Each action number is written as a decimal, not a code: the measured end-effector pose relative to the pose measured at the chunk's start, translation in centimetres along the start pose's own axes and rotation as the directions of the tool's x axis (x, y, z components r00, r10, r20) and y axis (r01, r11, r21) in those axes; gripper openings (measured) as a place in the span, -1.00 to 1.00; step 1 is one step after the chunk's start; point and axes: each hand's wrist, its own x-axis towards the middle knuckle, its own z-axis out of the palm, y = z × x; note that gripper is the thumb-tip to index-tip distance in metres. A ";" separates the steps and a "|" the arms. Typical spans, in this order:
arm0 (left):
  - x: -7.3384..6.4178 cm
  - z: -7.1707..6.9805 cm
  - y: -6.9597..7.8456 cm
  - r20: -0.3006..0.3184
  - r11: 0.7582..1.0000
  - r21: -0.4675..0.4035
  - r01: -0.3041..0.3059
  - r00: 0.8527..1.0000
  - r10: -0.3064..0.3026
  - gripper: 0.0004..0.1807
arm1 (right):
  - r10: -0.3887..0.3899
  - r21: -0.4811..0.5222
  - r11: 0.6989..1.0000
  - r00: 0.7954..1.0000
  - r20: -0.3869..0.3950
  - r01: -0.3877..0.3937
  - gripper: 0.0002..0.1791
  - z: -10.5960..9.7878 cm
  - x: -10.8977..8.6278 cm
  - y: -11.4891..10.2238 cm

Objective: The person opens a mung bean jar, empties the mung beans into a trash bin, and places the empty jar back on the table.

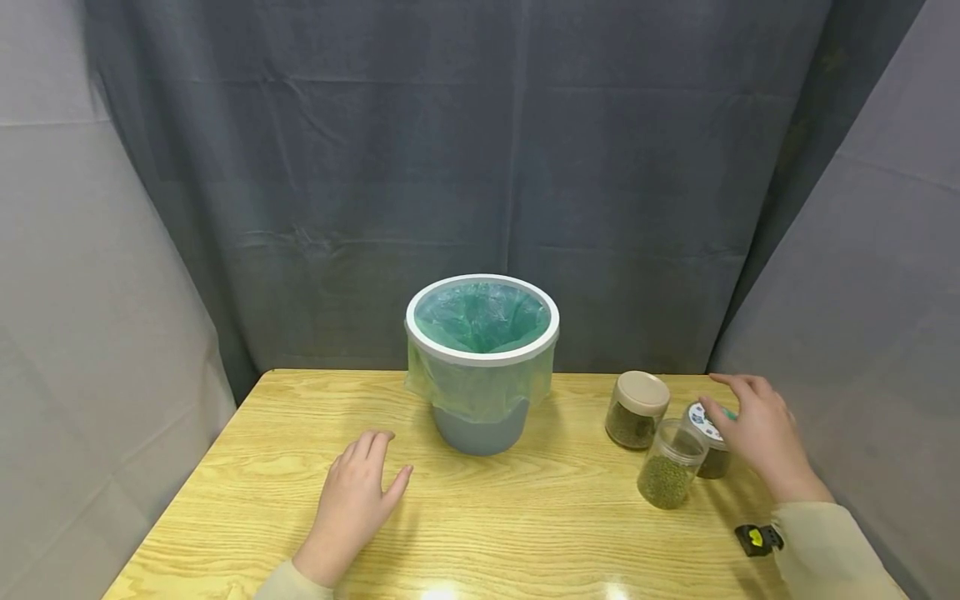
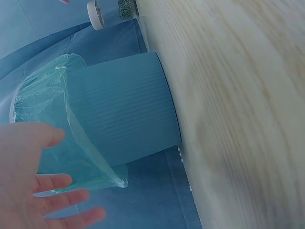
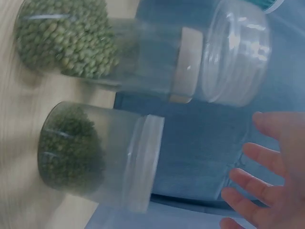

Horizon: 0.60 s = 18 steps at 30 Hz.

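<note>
My right hand (image 1: 765, 433) is held with fingers spread and thumb apart, beside a jar with a white patterned lid (image 1: 701, 421). A gap shows between those fingers (image 3: 255, 183) and the jar (image 3: 100, 152) in the right wrist view. Touching or close to that jar in the head view is a clear-topped jar of green beans (image 1: 666, 482). Behind them stands a jar with a beige lid (image 1: 637, 412), dark contents inside. On the left, my left hand (image 1: 352, 496) hovers with loosely spread fingers, holding nothing, in front of a grey bin (image 1: 480, 429).
A pale green plastic liner (image 1: 480, 383) hangs over the bin's outside under a white rim ring (image 1: 483, 360). Everything stands on a wood-grain table (image 1: 525, 533). Dark cloth (image 1: 450, 167) closes off the back, with lighter cloth at both sides.
</note>
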 end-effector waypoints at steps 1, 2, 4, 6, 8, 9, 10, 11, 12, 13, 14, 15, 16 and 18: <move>0.0 0.0 0.0 0.001 1.000 -0.004 0.000 1.000 0.000 -0.44 | 0.003 -0.001 1.000 1.000 0.011 -0.003 -0.37 0.1 0.1 0.3; 0.0 0.0 0.0 0.002 1.000 -0.008 -0.001 1.000 0.001 -0.44 | 0.004 -0.004 1.000 1.000 0.020 -0.004 -0.36 0.2 0.1 0.6; 0.0 0.1 0.0 0.005 1.000 -0.018 -0.001 1.000 0.001 -0.43 | 0.005 -0.011 1.000 0.999 0.034 -0.004 -0.35 0.5 0.2 1.1; 0.0 0.1 0.0 0.009 1.000 -0.026 -0.006 1.000 0.006 -0.42 | 0.001 -0.022 1.000 0.999 0.044 0.000 -0.35 0.8 0.3 1.7; 0.1 0.1 0.0 0.016 0.999 -0.032 -0.010 1.000 0.011 -0.40 | -0.001 -0.039 0.999 0.998 0.055 0.003 -0.33 1.1 0.4 2.3; 0.1 0.2 0.0 0.019 0.999 -0.034 -0.011 1.000 0.012 -0.40 | -0.001 -0.048 0.999 0.998 0.064 0.004 -0.32 1.3 0.4 2.6; 0.1 0.2 0.0 0.022 0.999 -0.035 -0.012 1.000 0.013 -0.39 | 0.000 -0.056 0.998 0.997 0.075 0.004 -0.31 1.4 0.5 2.8; 0.1 0.2 0.0 0.026 0.999 -0.035 -0.014 1.000 0.014 -0.38 | 0.002 -0.063 0.998 0.996 0.087 0.004 -0.29 1.5 0.5 3.1; 0.1 0.2 0.0 0.028 0.999 -0.037 -0.014 0.999 0.015 -0.37 | 0.007 -0.070 0.998 0.995 0.103 0.000 -0.27 1.6 0.5 3.3; 0.1 0.2 0.0 0.031 0.999 -0.037 -0.014 0.999 0.015 -0.37 | 0.013 -0.076 0.997 0.993 0.120 -0.004 -0.24 1.7 0.5 3.5; 0.1 0.2 0.0 0.033 0.999 -0.036 -0.014 0.999 0.015 -0.36 | 0.017 -0.080 0.997 0.991 0.136 -0.007 -0.21 1.8 0.5 3.7; 0.1 0.2 0.0 0.034 0.999 -0.036 -0.014 0.999 0.016 -0.36 | 0.021 -0.084 0.996 0.988 0.153 -0.008 -0.17 1.9 0.5 3.9; 0.1 0.2 0.0 0.035 0.999 -0.036 -0.014 0.999 0.015 -0.36 | 0.023 -0.086 0.996 0.985 0.169 -0.008 -0.14 1.9 0.5 4.1; 0.2 0.2 0.0 0.036 0.999 -0.036 -0.014 0.999 0.016 -0.36 | 0.028 -0.090 0.996 0.980 0.198 -0.011 -0.09 2.1 0.5 4.5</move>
